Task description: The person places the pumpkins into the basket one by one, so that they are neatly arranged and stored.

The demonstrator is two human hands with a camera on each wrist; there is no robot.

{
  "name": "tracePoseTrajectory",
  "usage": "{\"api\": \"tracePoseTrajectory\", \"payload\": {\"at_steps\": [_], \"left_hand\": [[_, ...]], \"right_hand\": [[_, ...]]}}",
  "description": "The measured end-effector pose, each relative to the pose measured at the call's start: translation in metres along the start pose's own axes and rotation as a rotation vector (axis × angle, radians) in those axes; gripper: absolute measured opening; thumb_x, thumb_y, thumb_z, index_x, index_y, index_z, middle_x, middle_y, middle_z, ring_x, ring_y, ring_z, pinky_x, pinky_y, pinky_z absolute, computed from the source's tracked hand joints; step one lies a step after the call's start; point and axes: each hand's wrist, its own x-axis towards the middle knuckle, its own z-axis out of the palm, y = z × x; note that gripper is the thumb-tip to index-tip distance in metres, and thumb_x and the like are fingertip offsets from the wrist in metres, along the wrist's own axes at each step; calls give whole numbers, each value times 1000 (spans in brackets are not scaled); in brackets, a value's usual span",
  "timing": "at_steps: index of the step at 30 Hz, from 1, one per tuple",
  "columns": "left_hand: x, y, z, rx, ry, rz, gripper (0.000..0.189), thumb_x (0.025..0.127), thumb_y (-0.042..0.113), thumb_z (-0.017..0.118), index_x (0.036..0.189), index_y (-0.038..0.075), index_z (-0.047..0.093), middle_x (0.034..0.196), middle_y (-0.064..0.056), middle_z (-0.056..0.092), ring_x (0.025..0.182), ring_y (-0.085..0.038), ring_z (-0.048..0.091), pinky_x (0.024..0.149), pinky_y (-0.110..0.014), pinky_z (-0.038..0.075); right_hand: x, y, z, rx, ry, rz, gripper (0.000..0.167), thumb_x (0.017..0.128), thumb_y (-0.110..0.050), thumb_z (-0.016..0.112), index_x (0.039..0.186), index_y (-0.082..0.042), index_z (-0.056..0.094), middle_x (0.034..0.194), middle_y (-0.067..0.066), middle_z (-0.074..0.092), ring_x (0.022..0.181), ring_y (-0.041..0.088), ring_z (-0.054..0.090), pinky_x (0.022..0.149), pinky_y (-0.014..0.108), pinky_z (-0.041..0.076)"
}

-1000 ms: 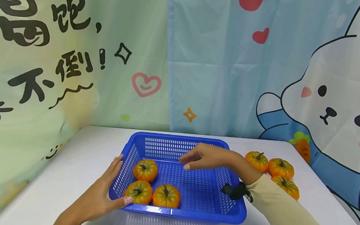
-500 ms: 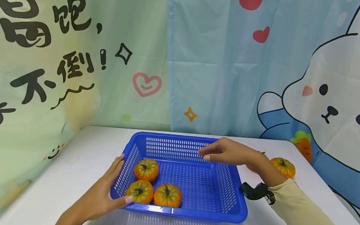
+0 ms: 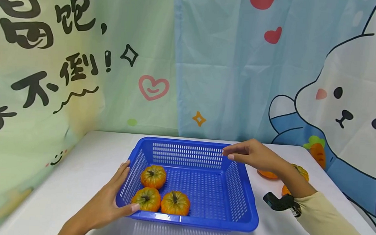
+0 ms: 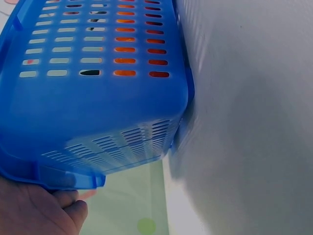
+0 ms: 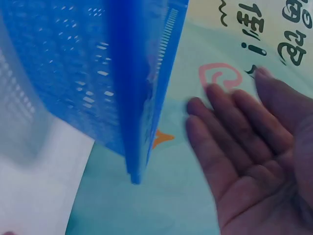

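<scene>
A blue plastic basket (image 3: 220, 224) with slotted walls stands on the white table. Three small orange-green pumpkins lie inside at its left: a rear pumpkin (image 3: 153, 176), a front-left pumpkin (image 3: 146, 199) and a front-middle pumpkin (image 3: 175, 203). My left hand (image 3: 111, 198) holds the basket's near left corner, thumb at the front rim and fingers along the left side. Over the basket's far right corner hovers my right hand (image 3: 253, 155), empty, its fingers loosely extended; the right wrist view shows its bare palm beside the basket rim.
Right of the basket, more pumpkins sit on the table (image 3: 334, 196), partly hidden by my right forearm: a left pumpkin (image 3: 268, 174), a rear-right pumpkin (image 3: 302, 171) and a near pumpkin (image 3: 285, 190). A printed curtain (image 3: 210, 62) hangs behind the table.
My right hand has moved from above the basket's middle to the right and slightly up, its forearm now covering parts of the outer pumpkins. The left hand keeps its place on the basket.
</scene>
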Motion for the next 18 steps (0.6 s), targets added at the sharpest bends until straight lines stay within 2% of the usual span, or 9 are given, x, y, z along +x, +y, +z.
{"api": "tracePoseTrajectory", "payload": {"at_steps": [7, 11, 18], "left_hand": [[-1, -1, 2, 1, 7, -3, 101, 81, 51, 71, 154, 1, 21, 162, -9, 9, 145, -39, 12, 105, -66, 23], [-1, -2, 3, 2, 17, 21, 101, 81, 49, 72, 153, 0, 21, 162, -11, 10, 145, -39, 13, 105, -65, 24], [0, 0, 1, 14, 10, 10, 99, 82, 50, 70, 154, 1, 21, 162, -11, 10, 145, -40, 13, 104, -66, 25]], "right_hand": [[-8, 4, -11, -16, 174, 21, 41, 96, -30, 62, 127, -3, 64, 118, 11, 68, 112, 34, 61, 90, 53, 49], [-12, 21, -16, -49, 233, 66, 44, 96, -33, 62, 127, -2, 64, 118, 14, 67, 114, 40, 59, 87, 53, 50], [-16, 52, -25, -87, 299, 152, 53, 95, -39, 61, 132, -1, 60, 120, 17, 66, 114, 41, 59, 85, 47, 53]]}}
